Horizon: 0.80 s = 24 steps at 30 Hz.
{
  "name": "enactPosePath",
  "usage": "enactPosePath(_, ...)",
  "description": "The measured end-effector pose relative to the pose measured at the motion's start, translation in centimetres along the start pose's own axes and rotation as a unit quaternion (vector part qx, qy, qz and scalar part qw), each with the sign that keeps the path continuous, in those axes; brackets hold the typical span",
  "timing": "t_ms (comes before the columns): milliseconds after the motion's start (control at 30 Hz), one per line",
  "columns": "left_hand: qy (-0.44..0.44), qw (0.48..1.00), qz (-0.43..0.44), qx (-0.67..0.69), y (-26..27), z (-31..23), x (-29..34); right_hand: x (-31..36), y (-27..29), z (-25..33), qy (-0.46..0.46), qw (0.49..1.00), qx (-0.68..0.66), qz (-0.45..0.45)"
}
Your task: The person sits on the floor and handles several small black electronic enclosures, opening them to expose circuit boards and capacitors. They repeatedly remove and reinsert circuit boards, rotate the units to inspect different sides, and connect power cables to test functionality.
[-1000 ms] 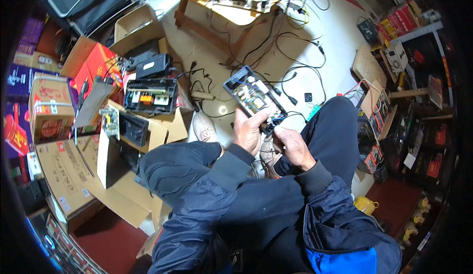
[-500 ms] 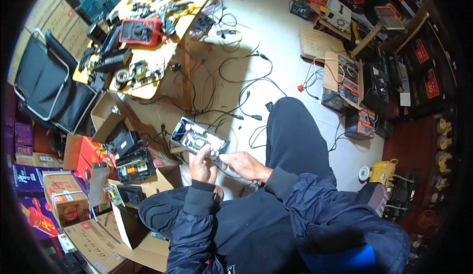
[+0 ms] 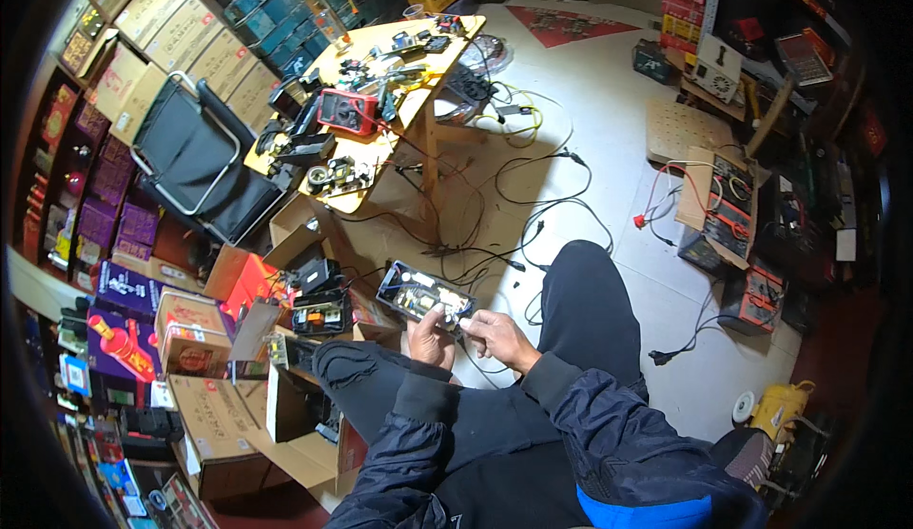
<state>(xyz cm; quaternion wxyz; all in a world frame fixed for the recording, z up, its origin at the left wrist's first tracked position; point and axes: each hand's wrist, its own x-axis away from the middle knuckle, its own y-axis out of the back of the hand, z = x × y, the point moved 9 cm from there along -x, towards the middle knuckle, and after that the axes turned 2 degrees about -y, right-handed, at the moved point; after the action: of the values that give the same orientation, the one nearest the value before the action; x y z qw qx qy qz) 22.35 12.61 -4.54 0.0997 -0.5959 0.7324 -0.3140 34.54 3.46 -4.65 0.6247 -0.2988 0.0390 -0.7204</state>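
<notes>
One open case (image 3: pixel 418 293) — in left hand (image 3: pixel 431 342)

At the far left, a yellow-topped wooden table (image 3: pixel 346 204) bore a red multimeter (image 3: pixel 348 112), a bare circuit board (image 3: pixel 340 177) with a round coil at its near end, a jumble of dark electronic parts (image 3: pixel 309 148), and a bottle (image 3: pixel 326 23) along its far left edge. The pale tiled floor (image 3: pixel 618 182) carried tangled black cables (image 3: pixel 575 157) across the middle, a red triangular mat (image 3: pixel 571 25) at the far end, and an orange-topped battery (image 3: pixel 756 301) on the right, with a black plug (image 3: pixel 660 357) lying nearer.
</notes>
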Motion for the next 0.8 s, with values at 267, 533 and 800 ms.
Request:
enactPosePath(267, 0.005, 0.999, 0.028, -0.039, -3.5, -1.4, -0.2, 0.1, 0.5, 2.3, 0.035, 0.997, -0.069, 0.01)
enactPosePath(533, 0.092, 0.994, 0.007, -0.063, -2.8, -0.8, -0.3, -0.3, 0.9, 3.1, 0.137, 0.991, -0.004, 0.007)
enactPosePath(800, 0.169, 0.969, 0.075, -0.164, -1.8, -1.8, -0.5, -0.8, 1.4, 1.5, 0.098, 0.993, 0.033, -0.06)
